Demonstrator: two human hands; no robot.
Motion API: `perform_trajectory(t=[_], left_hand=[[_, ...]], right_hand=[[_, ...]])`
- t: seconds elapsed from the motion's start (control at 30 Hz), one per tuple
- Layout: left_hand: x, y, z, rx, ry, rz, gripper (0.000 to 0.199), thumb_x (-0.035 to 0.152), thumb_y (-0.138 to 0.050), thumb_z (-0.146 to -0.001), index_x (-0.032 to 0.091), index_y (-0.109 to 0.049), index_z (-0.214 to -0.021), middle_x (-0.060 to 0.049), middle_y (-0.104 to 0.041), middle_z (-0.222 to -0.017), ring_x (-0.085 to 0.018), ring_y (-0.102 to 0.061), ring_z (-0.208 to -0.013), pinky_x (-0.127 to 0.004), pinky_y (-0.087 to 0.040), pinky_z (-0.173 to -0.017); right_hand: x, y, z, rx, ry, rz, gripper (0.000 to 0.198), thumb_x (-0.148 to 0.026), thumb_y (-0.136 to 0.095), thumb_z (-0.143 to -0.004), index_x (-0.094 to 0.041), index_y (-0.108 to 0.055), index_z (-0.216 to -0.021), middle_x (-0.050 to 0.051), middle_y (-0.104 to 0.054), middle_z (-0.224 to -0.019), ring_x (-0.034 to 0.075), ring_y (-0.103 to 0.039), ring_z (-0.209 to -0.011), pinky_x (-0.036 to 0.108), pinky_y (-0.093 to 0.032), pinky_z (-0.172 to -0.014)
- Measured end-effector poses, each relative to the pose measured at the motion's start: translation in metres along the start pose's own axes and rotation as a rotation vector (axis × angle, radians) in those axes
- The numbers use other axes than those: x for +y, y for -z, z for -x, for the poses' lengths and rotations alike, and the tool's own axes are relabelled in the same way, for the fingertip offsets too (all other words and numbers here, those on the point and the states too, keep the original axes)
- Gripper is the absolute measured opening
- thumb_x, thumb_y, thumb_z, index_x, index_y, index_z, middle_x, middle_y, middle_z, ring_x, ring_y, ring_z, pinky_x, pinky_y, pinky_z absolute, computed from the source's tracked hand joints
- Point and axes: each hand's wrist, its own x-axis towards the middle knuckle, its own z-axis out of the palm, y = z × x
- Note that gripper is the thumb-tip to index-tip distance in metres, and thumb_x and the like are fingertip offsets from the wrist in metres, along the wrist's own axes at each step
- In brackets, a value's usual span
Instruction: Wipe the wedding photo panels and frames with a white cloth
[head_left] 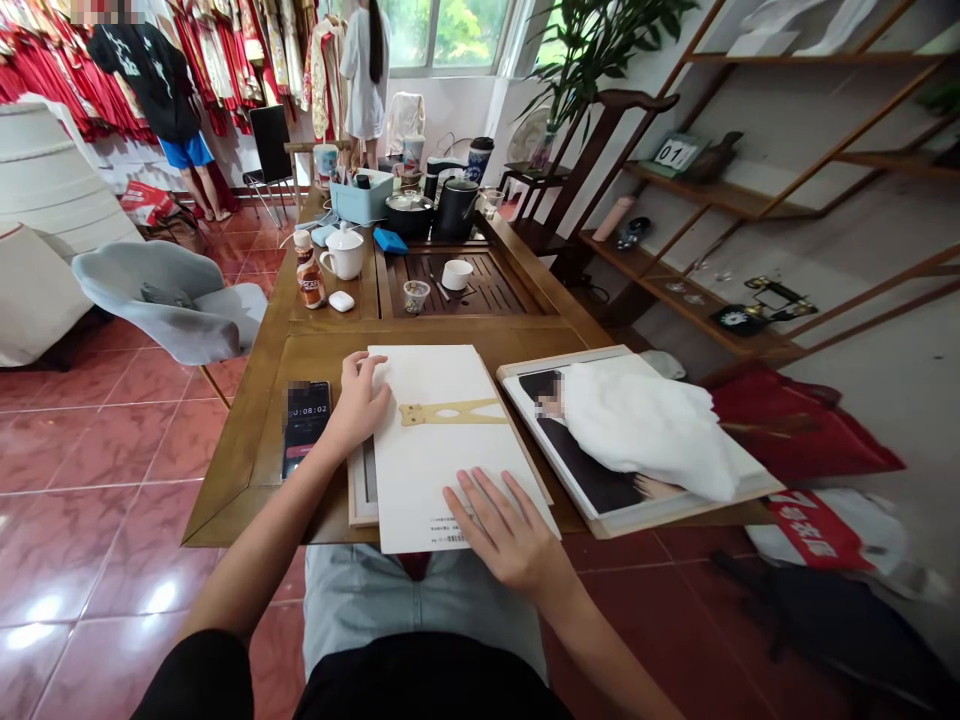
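A white booklet or board (427,480) with small print and a barcode lies at the table's near edge, overhanging it slightly. Across it rests a flat tan cat-headed ruler-like piece (442,412) with cut-out openings. Beneath shows a light wooden frame (361,510), mostly covered. My left hand (365,398) touches the board's upper left edge, fingers apart and slightly bent. Flat on its lower right part, fingers spread, lies my right hand (510,520). To the right, a framed photo print (600,485) is partly covered by a crumpled white cloth (645,420).
A phone (306,425) showing a timer lies left of the board. Farther back stand a bottle (308,270), a white teapot (345,250), a slatted tea tray (480,285) and a black kettle (455,208). Shelves (712,190) line the right; two people stand near hanging garments.
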Motion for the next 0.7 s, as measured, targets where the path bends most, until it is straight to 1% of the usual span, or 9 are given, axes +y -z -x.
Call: perform_trajectory(t=[0.07,0.13,0.23,0.3,0.4,0.47,0.57,0.63,0.7], left_hand=[[0.0,0.003,-0.002,0.009,0.09,0.108,0.041,0.015,-0.053,-0.092,0.021,-0.053,-0.133,-0.015,-0.038,-0.146,-0.027,-0.046,-0.14,-0.048,-0.042,-0.117],[-0.001,0.004,-0.004,0.019,0.159,0.217,0.046,0.016,-0.057,-0.09,0.02,-0.052,-0.135,-0.016,-0.042,-0.144,-0.027,-0.054,-0.134,-0.047,-0.044,-0.115],[-0.005,0.005,-0.009,0.025,0.185,0.41,0.053,0.017,-0.064,-0.084,0.016,-0.051,-0.135,-0.018,-0.053,-0.141,-0.027,-0.061,-0.126,-0.048,-0.046,-0.113],[-0.008,0.006,-0.012,0.025,0.201,0.537,0.062,0.015,-0.071,-0.076,0.014,-0.051,-0.135,-0.018,-0.061,-0.136,-0.027,-0.065,-0.122,-0.049,-0.047,-0.111],[-0.012,0.007,-0.015,0.05,0.296,0.708,0.078,0.011,-0.078,-0.063,0.012,-0.052,-0.136,-0.016,-0.068,-0.126,-0.029,-0.067,-0.121,-0.048,-0.049,-0.11],[-0.012,0.008,-0.016,0.062,0.346,0.81,0.086,0.009,-0.08,-0.06,0.012,-0.05,-0.141,-0.015,-0.071,-0.122,-0.03,-0.066,-0.123,-0.048,-0.049,-0.11],[-0.01,0.009,-0.016,0.045,0.304,0.896,0.094,0.011,-0.082,-0.06,0.013,-0.046,-0.147,-0.015,-0.072,-0.122,-0.03,-0.065,-0.126,-0.048,-0.048,-0.112],[-0.007,0.011,-0.016,0.03,0.21,0.892,0.094,0.018,-0.084,-0.064,0.015,-0.046,-0.149,-0.017,-0.07,-0.129,-0.031,-0.062,-0.131,-0.048,-0.047,-0.113],[-0.001,0.014,-0.015,0.035,0.087,0.85,0.089,0.029,-0.086,-0.069,0.018,-0.048,-0.149,-0.018,-0.064,-0.14,-0.032,-0.057,-0.136,-0.049,-0.046,-0.115]], right_hand=[[-0.001,-0.002,0.003,0.013,-0.008,-0.022,0.048,-0.014,-0.053,-0.1,-0.019,-0.056,-0.147,0.016,-0.065,-0.139,0.033,-0.059,-0.134,0.058,-0.049,-0.112],[-0.001,-0.004,0.005,0.023,-0.017,-0.032,0.048,-0.016,-0.055,-0.1,-0.021,-0.055,-0.148,0.016,-0.065,-0.139,0.033,-0.06,-0.133,0.057,-0.05,-0.112],[-0.002,-0.005,0.005,0.02,-0.046,-0.06,0.053,-0.018,-0.058,-0.099,-0.028,-0.051,-0.151,0.012,-0.065,-0.14,0.03,-0.061,-0.131,0.054,-0.052,-0.111],[-0.001,-0.004,0.004,0.017,-0.054,-0.072,0.055,-0.019,-0.06,-0.099,-0.031,-0.049,-0.152,0.01,-0.065,-0.14,0.029,-0.062,-0.13,0.052,-0.053,-0.11],[0.0,-0.002,0.001,0.038,-0.077,-0.111,0.057,-0.018,-0.062,-0.098,-0.032,-0.049,-0.152,0.009,-0.066,-0.139,0.029,-0.063,-0.129,0.05,-0.053,-0.111],[0.0,0.0,-0.001,0.065,-0.075,-0.1,0.055,-0.018,-0.062,-0.098,-0.031,-0.052,-0.15,0.01,-0.066,-0.138,0.029,-0.063,-0.129,0.048,-0.053,-0.11],[0.002,0.004,-0.004,0.093,-0.03,-0.015,0.049,-0.02,-0.063,-0.098,-0.027,-0.057,-0.145,0.011,-0.067,-0.136,0.03,-0.063,-0.128,0.048,-0.055,-0.108],[0.005,0.008,-0.006,0.105,0.0,0.035,0.045,-0.022,-0.065,-0.097,-0.026,-0.06,-0.142,0.012,-0.068,-0.135,0.031,-0.063,-0.128,0.048,-0.056,-0.107],[0.009,0.012,-0.008,0.124,0.02,0.068,0.044,-0.023,-0.066,-0.096,-0.027,-0.062,-0.139,0.011,-0.069,-0.133,0.031,-0.063,-0.128,0.049,-0.057,-0.105]])
